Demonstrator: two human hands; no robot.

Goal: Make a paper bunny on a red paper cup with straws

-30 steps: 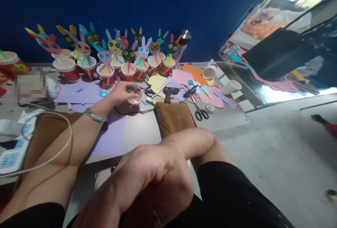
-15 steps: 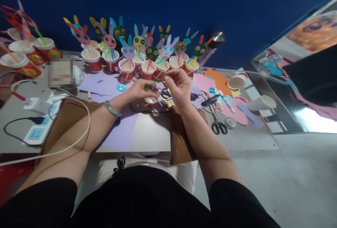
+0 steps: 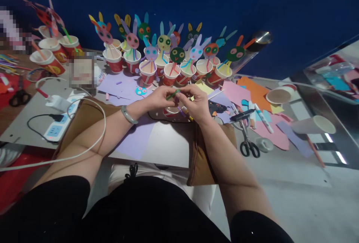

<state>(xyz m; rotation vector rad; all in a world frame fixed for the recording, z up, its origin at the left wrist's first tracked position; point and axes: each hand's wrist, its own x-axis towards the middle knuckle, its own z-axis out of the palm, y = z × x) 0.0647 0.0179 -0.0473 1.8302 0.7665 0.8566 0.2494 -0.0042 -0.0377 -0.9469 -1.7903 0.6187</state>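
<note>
In front of me, my left hand (image 3: 160, 98) is closed in a pinch on a thin green strip (image 3: 171, 95). My right hand (image 3: 195, 102) meets it, thumb and fingers pinched at the strip's right end. What the strip is made of, and any small part between the fingertips, cannot be made out. Just beneath the hands stands a red and white paper cup (image 3: 171, 112), partly hidden by them. Behind it, rows of paper cups (image 3: 171, 73) hold colourful rabbit-faced paper figures (image 3: 177, 54). A blue round paper face (image 3: 141, 91) lies left of my hands.
Purple paper (image 3: 134, 142) lies near the table's front edge. To the right are scissors (image 3: 248, 147), a tape roll (image 3: 264, 144), a marker (image 3: 263, 117), pink paper (image 3: 277, 134) and a tipped paper cup (image 3: 315, 125). A power strip (image 3: 57, 127) and white cable sit at the left.
My right hand has come in against my left, its fingertips now at the green strip. The purple strips near my left fingers show less. The whole view has shifted, with things appearing further right.
</note>
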